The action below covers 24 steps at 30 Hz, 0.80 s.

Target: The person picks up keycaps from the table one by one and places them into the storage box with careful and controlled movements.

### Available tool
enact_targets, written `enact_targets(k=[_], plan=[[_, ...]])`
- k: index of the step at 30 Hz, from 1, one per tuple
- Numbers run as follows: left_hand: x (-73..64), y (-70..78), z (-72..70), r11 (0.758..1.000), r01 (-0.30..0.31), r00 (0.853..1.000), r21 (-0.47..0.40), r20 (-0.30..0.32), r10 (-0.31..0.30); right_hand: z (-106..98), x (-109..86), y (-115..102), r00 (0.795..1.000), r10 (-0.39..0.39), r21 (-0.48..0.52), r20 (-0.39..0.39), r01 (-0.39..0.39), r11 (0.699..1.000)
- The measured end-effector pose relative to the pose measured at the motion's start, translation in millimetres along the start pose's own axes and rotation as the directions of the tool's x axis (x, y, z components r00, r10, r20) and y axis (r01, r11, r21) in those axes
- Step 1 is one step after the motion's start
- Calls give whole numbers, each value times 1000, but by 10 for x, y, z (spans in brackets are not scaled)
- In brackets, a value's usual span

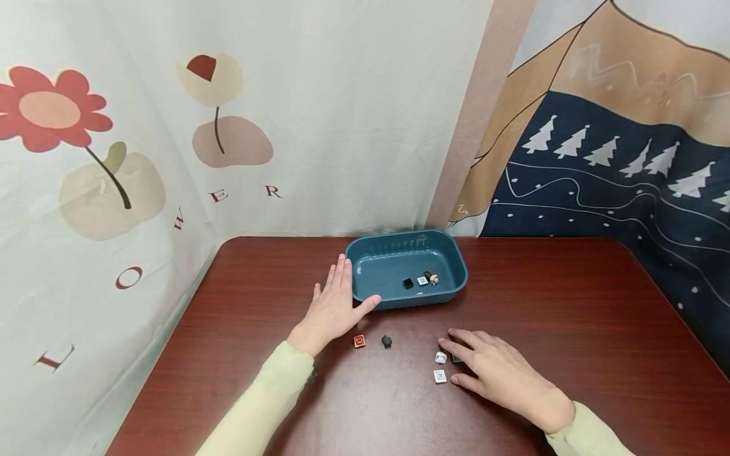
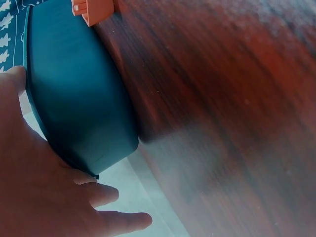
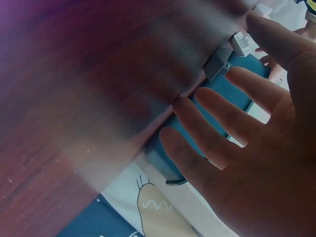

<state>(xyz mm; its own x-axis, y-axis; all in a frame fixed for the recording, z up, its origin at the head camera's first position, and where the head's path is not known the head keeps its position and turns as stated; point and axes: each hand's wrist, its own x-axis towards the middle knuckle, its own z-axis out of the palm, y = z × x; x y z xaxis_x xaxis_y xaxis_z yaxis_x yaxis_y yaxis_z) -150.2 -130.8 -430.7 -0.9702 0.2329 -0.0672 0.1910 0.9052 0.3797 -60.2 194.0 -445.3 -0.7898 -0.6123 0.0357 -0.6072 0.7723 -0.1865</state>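
A blue plastic basin (image 1: pixel 406 303) stands at the back of the table. My left hand (image 1: pixel 331 310) rests at its left front corner, fingers spread straight along the left side and thumb over the front rim. My right hand (image 1: pixel 502 370) is over the table at front right, its fingers loosely extended and holding nothing. By its fingertips are a white keycap-like piece (image 1: pixel 441 358), another white square piece (image 1: pixel 440 376) and a dark green piece (image 1: pixel 457 358) mostly hidden by the hand. A red square piece (image 1: pixel 359 341) and a black piece (image 1: pixel 386 342) lie near my left wrist.
Inside the basin lie a black piece (image 1: pixel 407 283), a white piece (image 1: pixel 422 280) and a small tan-and-dark piece (image 1: pixel 433 278). The reddish-brown table (image 1: pixel 570 304) ends at the back against printed curtains (image 1: pixel 342 126).
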Motion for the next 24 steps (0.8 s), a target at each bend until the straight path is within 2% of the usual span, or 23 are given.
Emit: enact_targets(k=[5,12,24], plan=[[7,-6,-1,1000,2,1000,1,2,-2,4,11,0,998,-46,-23,-40,46,999],[11,-11,4,1000,-1,1000,2,1,1,23,2,14,982,-127,-25,-141,125,992],[11,-13,4,1000,-4,1000,4,-2,4,42,20,10,982,-102,-1,-161,104,995]])
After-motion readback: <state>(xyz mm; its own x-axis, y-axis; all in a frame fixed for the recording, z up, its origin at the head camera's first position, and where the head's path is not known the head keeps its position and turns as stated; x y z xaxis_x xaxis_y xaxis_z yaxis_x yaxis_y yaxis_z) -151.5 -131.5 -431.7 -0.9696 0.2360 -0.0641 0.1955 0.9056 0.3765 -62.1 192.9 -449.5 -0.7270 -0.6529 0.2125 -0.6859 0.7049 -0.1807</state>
